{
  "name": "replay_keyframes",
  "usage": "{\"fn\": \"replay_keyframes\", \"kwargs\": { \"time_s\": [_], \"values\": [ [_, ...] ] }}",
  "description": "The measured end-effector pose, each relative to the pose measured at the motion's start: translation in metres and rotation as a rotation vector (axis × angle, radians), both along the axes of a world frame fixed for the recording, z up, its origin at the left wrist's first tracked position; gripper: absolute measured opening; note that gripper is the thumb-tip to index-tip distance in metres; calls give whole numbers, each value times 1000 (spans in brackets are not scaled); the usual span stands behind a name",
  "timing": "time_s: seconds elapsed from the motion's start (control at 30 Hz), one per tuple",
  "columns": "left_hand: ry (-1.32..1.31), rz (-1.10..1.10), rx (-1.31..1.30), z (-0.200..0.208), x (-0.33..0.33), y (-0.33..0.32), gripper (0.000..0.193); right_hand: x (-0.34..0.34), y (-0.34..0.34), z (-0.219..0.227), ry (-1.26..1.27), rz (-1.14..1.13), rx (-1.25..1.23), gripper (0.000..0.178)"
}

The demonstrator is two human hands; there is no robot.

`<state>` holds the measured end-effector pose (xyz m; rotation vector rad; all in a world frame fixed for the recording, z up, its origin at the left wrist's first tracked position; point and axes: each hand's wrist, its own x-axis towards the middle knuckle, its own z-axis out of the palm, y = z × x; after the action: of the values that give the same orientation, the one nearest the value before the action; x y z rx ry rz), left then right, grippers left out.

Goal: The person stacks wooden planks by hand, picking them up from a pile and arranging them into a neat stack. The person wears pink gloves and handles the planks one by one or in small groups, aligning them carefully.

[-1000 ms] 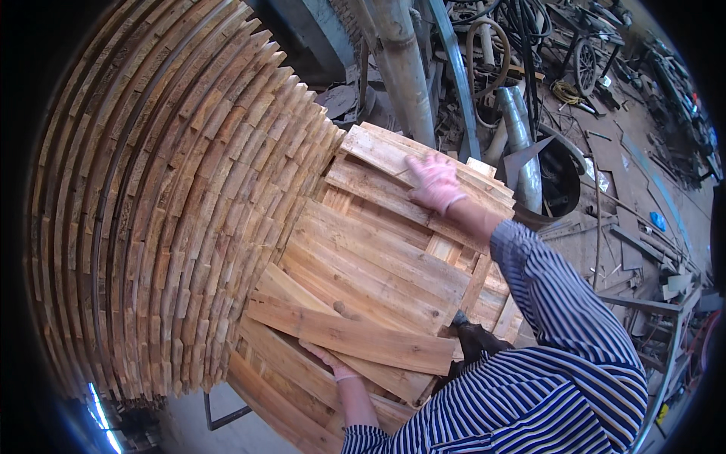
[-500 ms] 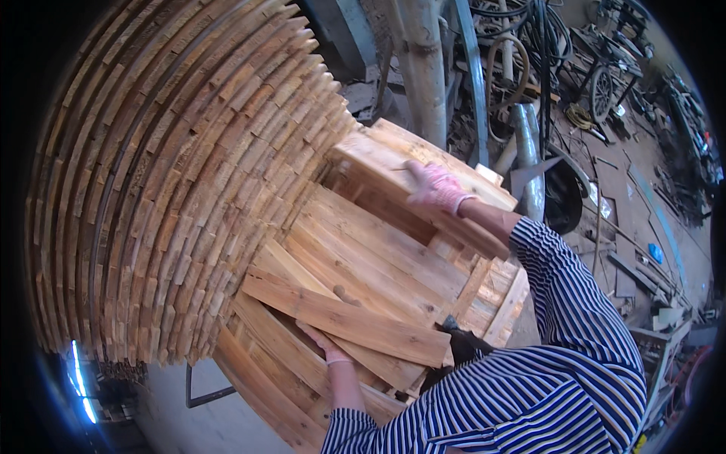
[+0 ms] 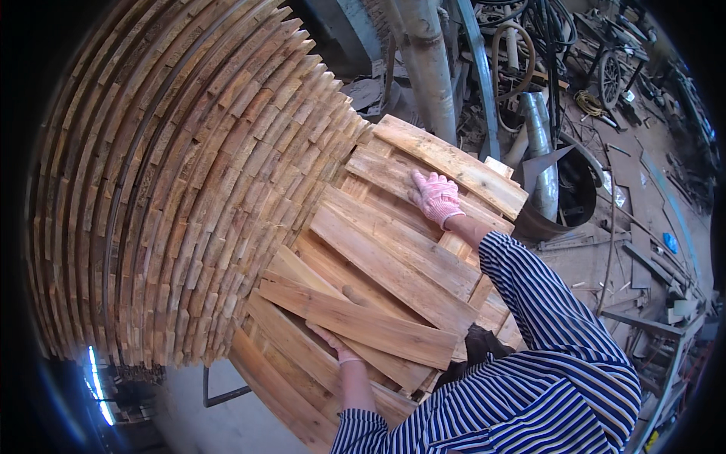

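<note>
My right hand (image 3: 437, 198), in a pink-and-white knit glove, is closed over a wooden plank (image 3: 382, 172) at the far side of a slatted wooden layer. Past it lies another thick plank (image 3: 454, 163). In the middle, a wide plank (image 3: 378, 261) rests flat on the slats. My left hand (image 3: 333, 342) lies beside the near edge of a diagonal plank (image 3: 355, 314), fingers stretched out on the boards; part of it is hidden by that plank. Under the diagonal plank, further boards (image 3: 302, 359) lie at slightly different angles.
A tall stack of wooden slats (image 3: 189, 204) borders the left side. Behind stand a thick metal pipe (image 3: 427, 76) and a round metal drum (image 3: 567, 197). Hoses, cables and scrap clutter the floor at right, near a metal frame (image 3: 658, 329).
The boards under my right hand have tipped from a raised, tilted position down flat. A wide plank now lies across the middle slats. My left hand stays by the diagonal plank.
</note>
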<state>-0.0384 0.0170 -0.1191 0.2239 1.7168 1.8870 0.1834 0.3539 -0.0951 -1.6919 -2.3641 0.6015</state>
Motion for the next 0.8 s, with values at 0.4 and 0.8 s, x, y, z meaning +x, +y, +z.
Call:
{"fn": "replay_keyframes", "kwargs": {
  "time_s": [0.4,0.8],
  "values": [
    [-271,-29,35,24,2,-1,96,30,43,-10,-131,-118,559,68],
    [-279,-51,37,19,4,8,98,16,44,-5,153,173,16,50]
  ]
}}
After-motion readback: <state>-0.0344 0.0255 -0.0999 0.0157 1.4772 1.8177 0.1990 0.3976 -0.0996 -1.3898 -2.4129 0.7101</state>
